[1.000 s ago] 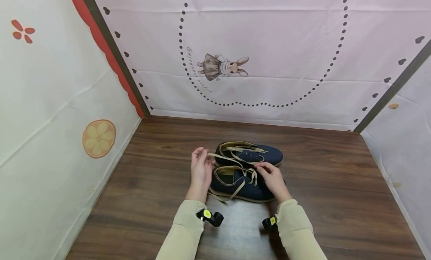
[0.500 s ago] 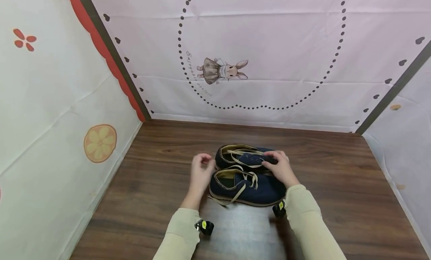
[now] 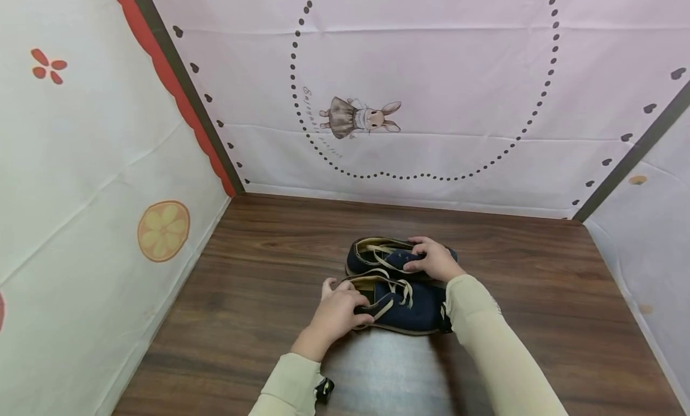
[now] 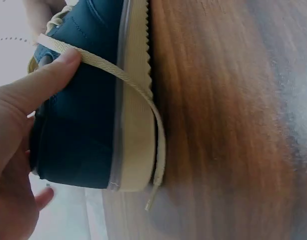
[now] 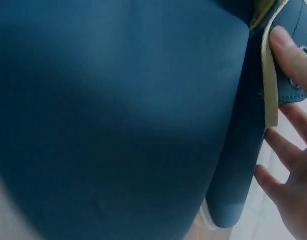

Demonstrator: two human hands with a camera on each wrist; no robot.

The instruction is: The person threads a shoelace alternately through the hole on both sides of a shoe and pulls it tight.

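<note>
Two dark blue lace-up shoes lie side by side, toes to the right. At the near shoe (image 3: 417, 311), my left hand (image 3: 333, 315) grips the heel collar, its thumb (image 4: 63, 62) outside against the upper and a beige lace (image 4: 121, 75); the fingertips inside are partly hidden. Across the far shoe (image 3: 396, 259) lies my right hand (image 3: 435, 263). Its thumb (image 5: 288, 47) touches the eyelet flap beside another flat lace (image 5: 269, 85), while the other fingers spread out along the shoe's far side. The near shoe's loose lace end hangs past its sole.
A brown wood-grain surface (image 3: 280, 272) lies under the shoes. Pale printed cloth walls (image 3: 442, 93) rise at the back and both sides, the back one bearing a rabbit picture (image 3: 360, 117). A small black wrist camera (image 3: 324, 390) sits at the left sleeve.
My left hand has let go of the far shoe's lace and come down onto the near shoe's heel. From over the near shoe, my right hand has moved away from me onto the far shoe.
</note>
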